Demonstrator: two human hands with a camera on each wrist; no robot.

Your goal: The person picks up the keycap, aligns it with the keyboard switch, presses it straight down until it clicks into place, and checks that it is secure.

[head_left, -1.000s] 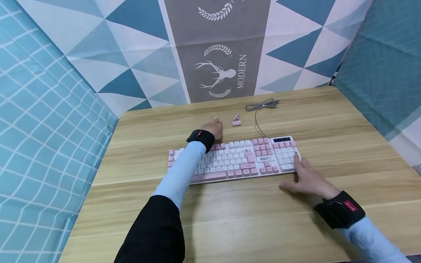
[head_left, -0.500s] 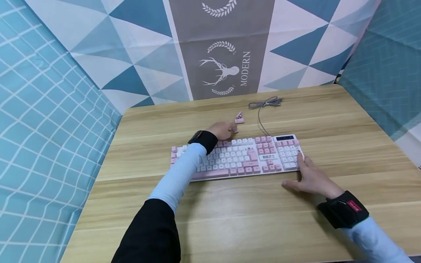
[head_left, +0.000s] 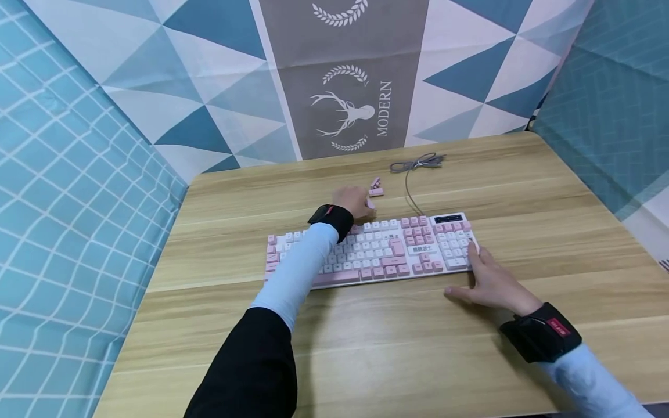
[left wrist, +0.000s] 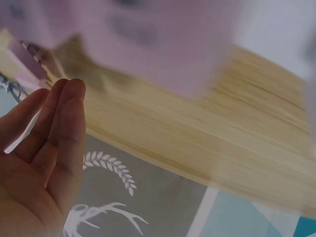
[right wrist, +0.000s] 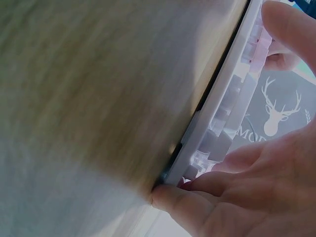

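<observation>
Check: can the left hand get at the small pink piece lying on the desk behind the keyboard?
Probably yes. The left hand is already past the keyboard, fingers straight, right beside the small pink piece. Only bare desk lies between them; the grey cable sits off to the side.

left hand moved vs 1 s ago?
Yes. The left hand has shifted right along the back edge of the keyboard, closing on the loose pink keycaps lying on the table, and now lies just beside them.

Bright, even light; both wrist views smeared, probably motion blur.
</observation>
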